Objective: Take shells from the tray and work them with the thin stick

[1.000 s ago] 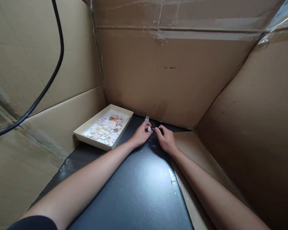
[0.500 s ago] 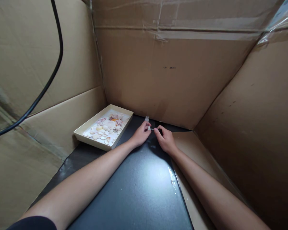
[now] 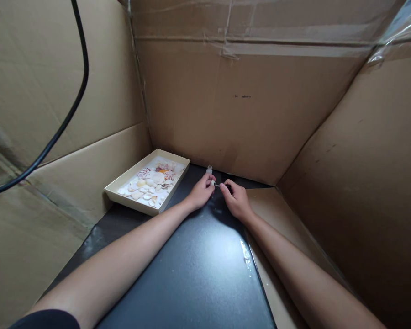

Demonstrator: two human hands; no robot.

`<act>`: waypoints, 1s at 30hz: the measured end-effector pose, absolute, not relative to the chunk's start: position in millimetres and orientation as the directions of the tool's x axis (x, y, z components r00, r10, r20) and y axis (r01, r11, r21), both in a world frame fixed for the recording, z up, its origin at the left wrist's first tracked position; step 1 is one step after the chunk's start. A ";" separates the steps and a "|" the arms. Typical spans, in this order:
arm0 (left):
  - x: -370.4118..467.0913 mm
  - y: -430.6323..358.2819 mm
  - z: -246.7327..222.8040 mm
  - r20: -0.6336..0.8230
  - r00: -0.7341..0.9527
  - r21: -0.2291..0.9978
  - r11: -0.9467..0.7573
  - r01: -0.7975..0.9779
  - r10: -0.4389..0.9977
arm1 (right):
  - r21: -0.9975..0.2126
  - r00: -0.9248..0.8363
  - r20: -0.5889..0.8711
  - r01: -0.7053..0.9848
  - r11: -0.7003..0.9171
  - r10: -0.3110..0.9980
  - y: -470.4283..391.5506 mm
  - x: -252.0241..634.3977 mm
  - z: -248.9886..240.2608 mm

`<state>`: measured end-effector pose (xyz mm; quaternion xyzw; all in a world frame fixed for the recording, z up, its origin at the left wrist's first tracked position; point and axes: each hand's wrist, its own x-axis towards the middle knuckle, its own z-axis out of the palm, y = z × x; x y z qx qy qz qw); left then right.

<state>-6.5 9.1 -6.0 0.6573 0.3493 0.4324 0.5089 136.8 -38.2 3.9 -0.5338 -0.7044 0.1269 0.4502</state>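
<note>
Shell point(image 3: 213, 183), small and white, pinched in fingertips of left hand point(image 3: 200, 194) at far edge of black mat point(image 3: 192, 269). Thin stick point(image 3: 218, 185) pinched by right hand point(image 3: 237, 199), tip touching shell. Both hands knuckles-up, fingers curled, forearms stretched forward and converging. Small clear bottle point(image 3: 209, 170) just beyond left fingertips, upright. Tray point(image 3: 123, 189) of assorted shells near, to left of left hand. Cardboard walls point(image 3: 246, 123) around. Black cable point(image 3: 65, 119) hanging at left.
</note>
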 end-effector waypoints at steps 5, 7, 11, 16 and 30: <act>-7.3 9.1 -6.4 0.214 0.396 0.970 -0.243 0.025 0.893 | -0.661 -0.007 0.514 0.634 0.401 0.858 -37.9 136.7 3.4; -7.4 8.8 -6.3 0.219 0.400 0.968 -0.251 0.029 0.890 | -0.648 0.007 0.502 0.665 0.371 0.865 -37.3 136.6 3.0; -7.7 7.8 -5.2 0.224 0.408 0.963 -0.266 0.048 0.885 | -0.645 0.037 0.498 0.684 0.341 0.867 -37.0 136.9 2.6; -8.3 7.3 -4.1 0.232 0.408 0.961 -0.273 0.045 0.883 | -0.645 0.037 0.502 0.682 0.345 0.864 -37.6 137.2 2.3; -6.8 6.9 -4.6 0.227 0.416 0.963 -0.265 0.037 0.881 | -0.635 0.022 0.531 0.672 0.381 0.847 -38.2 136.6 3.6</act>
